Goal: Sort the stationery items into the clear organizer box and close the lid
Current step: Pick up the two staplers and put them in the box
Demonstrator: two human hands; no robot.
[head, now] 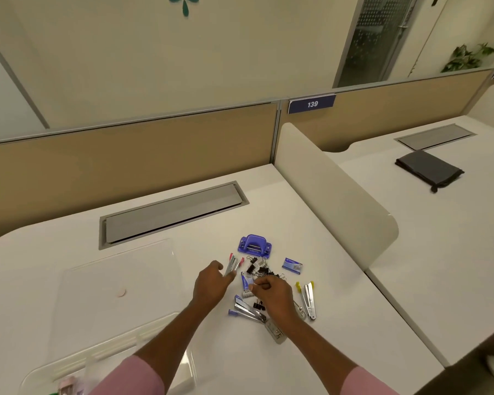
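Observation:
A pile of stationery lies on the white desk [340, 295]: a purple hole punch [254, 245], a red stapler [233, 264], black binder clips [259, 267], two blue staple boxes [292, 265], a yellow stapler [308, 297] and a purple stapler [247, 309]. My left hand [211, 285] touches the red stapler's near end with its fingers closing on it. My right hand [271, 292] is pinched over the pile's middle; what it holds is hidden. The clear organizer box [166, 369] sits at the lower left with its lid [120, 283] swung back flat.
A grey cable hatch [171, 213] is set into the desk behind the pile. A cream divider panel [334, 195] bounds the desk on the right. A black pouch [429, 169] lies on the neighbouring desk. A tan partition runs along the back.

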